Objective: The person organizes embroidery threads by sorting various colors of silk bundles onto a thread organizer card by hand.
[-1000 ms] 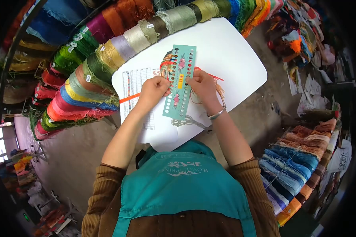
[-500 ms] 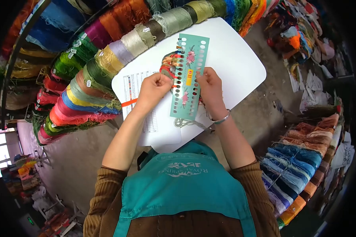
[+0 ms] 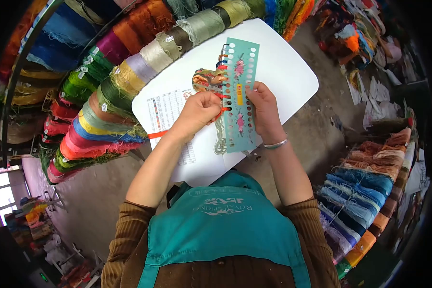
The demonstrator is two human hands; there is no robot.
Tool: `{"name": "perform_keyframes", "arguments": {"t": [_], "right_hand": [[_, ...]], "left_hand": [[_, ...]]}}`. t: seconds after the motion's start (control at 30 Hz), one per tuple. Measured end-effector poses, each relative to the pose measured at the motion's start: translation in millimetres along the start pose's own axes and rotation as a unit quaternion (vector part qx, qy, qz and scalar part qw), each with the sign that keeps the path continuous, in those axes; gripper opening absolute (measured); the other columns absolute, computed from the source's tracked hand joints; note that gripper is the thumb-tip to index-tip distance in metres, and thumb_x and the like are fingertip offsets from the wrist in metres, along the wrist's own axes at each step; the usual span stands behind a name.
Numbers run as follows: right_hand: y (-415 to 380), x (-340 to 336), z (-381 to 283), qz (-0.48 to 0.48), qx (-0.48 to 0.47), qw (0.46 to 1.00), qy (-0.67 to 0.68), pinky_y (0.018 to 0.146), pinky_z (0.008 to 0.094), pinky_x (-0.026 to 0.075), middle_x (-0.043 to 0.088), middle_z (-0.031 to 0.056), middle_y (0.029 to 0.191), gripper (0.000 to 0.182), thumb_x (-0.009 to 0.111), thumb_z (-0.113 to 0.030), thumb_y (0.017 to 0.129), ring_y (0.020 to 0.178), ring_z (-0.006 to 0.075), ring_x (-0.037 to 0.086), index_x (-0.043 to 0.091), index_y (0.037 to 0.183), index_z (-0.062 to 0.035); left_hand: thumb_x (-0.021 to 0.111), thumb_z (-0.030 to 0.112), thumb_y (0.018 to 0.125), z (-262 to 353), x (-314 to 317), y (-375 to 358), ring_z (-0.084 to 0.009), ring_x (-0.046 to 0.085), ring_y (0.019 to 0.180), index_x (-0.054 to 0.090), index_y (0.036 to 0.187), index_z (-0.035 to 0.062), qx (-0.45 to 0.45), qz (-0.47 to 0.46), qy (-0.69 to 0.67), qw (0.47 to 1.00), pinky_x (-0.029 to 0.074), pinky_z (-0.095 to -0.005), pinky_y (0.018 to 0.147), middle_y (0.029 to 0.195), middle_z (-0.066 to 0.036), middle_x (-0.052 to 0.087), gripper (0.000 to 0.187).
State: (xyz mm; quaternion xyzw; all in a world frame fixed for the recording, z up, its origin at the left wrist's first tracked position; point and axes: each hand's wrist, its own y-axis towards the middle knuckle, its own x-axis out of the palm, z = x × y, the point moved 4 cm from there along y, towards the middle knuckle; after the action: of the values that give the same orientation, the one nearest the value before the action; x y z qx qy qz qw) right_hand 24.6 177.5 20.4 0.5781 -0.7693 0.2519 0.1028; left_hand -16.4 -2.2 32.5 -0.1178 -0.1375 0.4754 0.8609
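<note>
A long green thread card (image 3: 245, 103) with rows of holes and printed pink flowers is held upright over the white table (image 3: 288, 72). My right hand (image 3: 268, 111) pinches its right edge near the middle. At the card's left edge, the closed fingers of my left hand (image 3: 198, 113) grip red thread (image 3: 222, 111) that runs to one of the holes. Several looped threads hang from the upper left holes, bunched into a multicoloured bundle (image 3: 207, 78). Pale grey-green thread (image 3: 220, 139) dangles from the left side, below my left hand.
A printed chart sheet (image 3: 165, 108) lies on the table, partly under my left arm, with an orange-red strand (image 3: 159, 134) across it. Racks of coloured yarn skeins (image 3: 144, 55) curve along the far left. More skeins (image 3: 357, 197) hang at the right.
The card has shifted slightly to the right, with both hands moving along. My left hand now holds red thread out at the card's left edge, and the grey-green thread has swung leftward.
</note>
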Motion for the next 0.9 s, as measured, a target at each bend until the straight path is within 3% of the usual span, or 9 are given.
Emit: {"name": "perform_keyframes", "arguments": {"t": [0.13, 0.27, 0.3, 0.37, 0.4, 0.47, 0.6, 0.8, 0.9], "right_hand": [[4.5, -11.4, 5.1, 0.016, -0.011, 1.0, 0.024, 0.068, 0.024, 0.053, 0.066, 0.0034, 0.09, 0.012, 0.056, -0.01, 0.098, 0.077, 0.0076, 0.063, 0.058, 0.108, -0.0023], [7.9, -21.3, 9.0, 0.034, -0.03, 0.998, -0.051, 0.069, 0.0258, 0.053, 0.067, 0.0054, 0.09, 0.018, 0.058, -0.011, 0.096, 0.077, 0.0122, 0.065, 0.057, 0.112, -0.0007], [0.3, -20.7, -0.1, 0.097, -0.129, 0.951, -0.264, 0.069, 0.0281, 0.053, 0.067, 0.007, 0.089, 0.023, 0.061, -0.011, 0.094, 0.076, 0.016, 0.065, 0.057, 0.113, -0.0007], [-10.2, -8.9, -14.9, 0.206, -0.374, 0.708, -0.563, 0.071, 0.0346, 0.053, 0.067, 0.0111, 0.087, 0.028, 0.067, -0.012, 0.085, 0.075, 0.0268, 0.066, 0.062, 0.111, -0.0035], [-12.7, -8.9, -14.9, 0.207, -0.373, 0.707, -0.564, 0.071, 0.0346, 0.053, 0.067, 0.0111, 0.087, 0.028, 0.067, -0.012, 0.085, 0.075, 0.0268, 0.066, 0.062, 0.111, -0.0035], [-10.4, -4.7, 1.3, -0.013, -0.216, 0.856, -0.47, 0.07, 0.0299, 0.053, 0.066, 0.008, 0.083, 0.018, 0.069, -0.009, 0.086, 0.081, 0.0204, 0.067, 0.066, 0.103, -0.0054], [-7.2, 7.8, 10.0, -0.068, -0.291, 0.792, -0.532, 0.066, 0.0414, 0.05, 0.065, 0.0118, 0.083, 0.01, 0.068, -0.01, 0.082, 0.072, 0.0289, 0.063, 0.065, 0.09, -0.0063], [-2.4, 17.1, 12.9, -0.102, -0.28, 0.754, -0.585, 0.064, 0.0397, 0.05, 0.064, 0.011, 0.08, 0.007, 0.067, -0.007, 0.08, 0.07, 0.0296, 0.062, 0.063, 0.087, -0.007], [1.0, 13.7, 17.5, -0.093, -0.165, 0.85, -0.491, 0.061, 0.034, 0.049, 0.062, 0.0073, 0.077, 0.007, 0.066, -0.005, 0.08, 0.065, 0.0224, 0.061, 0.061, 0.085, -0.006]], "left_hand": [[0.06, 0.001, 0.085, 6.2, -2.0, 6.1, -0.0048, 0.055, 0.064, 0.059, 0.088, 0.0015, 0.187, 0.057, 0.123, 0.973, 0.042, -0.0215, 0.054, 0.072, 0.0, 0.06, 0.003], [0.059, -0.001, 0.085, 2.6, 6.5, 10.0, -0.0076, 0.058, 0.059, 0.057, 0.089, 0.0016, 0.076, 0.018, 0.001, 0.997, 0.043, -0.0227, 0.051, 0.072, -0.003, 0.061, 0.005], [0.059, -0.001, 0.086, -5.2, 6.3, 14.9, -0.0088, 0.058, 0.057, 0.055, 0.088, 0.0023, 0.046, 0.004, -0.005, 0.999, 0.044, -0.0232, 0.05, 0.07, -0.004, 0.062, 0.005], [0.059, -0.001, 0.086, -19.1, 5.3, 23.3, -0.0101, 0.059, 0.054, 0.054, 0.087, 0.003, 0.016, -0.011, -0.013, 1.0, 0.045, -0.0238, 0.049, 0.069, -0.005, 0.062, 0.006], [0.059, -0.001, 0.086, -23.9, 4.8, 26.8, -0.0108, 0.06, 0.054, 0.053, 0.085, 0.0034, 0.01, -0.008, -0.014, 1.0, 0.046, -0.0239, 0.048, 0.068, -0.005, 0.062, 0.007], [0.059, -0.001, 0.086, -33.1, 3.5, 30.4, -0.0115, 0.061, 0.055, 0.052, 0.084, 0.0038, 0.002, -0.006, -0.016, 1.0, 0.047, -0.0241, 0.048, 0.067, -0.006, 0.062, 0.008], [0.059, -0.001, 0.086, -37.6, 0.1, 33.8, -0.0107, 0.059, 0.054, 0.052, 0.082, 0.0036, 0.006, -0.003, 0.0, 1.0, 0.045, -0.0236, 0.048, 0.064, -0.005, 0.061, 0.009], [0.06, 0.0, 0.087, -43.0, -4.2, 34.6, -0.0103, 0.058, 0.053, 0.053, 0.083, 0.0033, 0.01, 0.005, 0.023, 1.0, 0.045, -0.0235, 0.049, 0.064, -0.005, 0.061, 0.008], [0.059, 0.003, 0.089, -40.7, -5.2, 33.2, -0.0107, 0.06, 0.056, 0.056, 0.088, 0.0021, -0.005, 0.002, 0.013, 1.0, 0.048, -0.0244, 0.051, 0.067, -0.004, 0.062, 0.003]]}}
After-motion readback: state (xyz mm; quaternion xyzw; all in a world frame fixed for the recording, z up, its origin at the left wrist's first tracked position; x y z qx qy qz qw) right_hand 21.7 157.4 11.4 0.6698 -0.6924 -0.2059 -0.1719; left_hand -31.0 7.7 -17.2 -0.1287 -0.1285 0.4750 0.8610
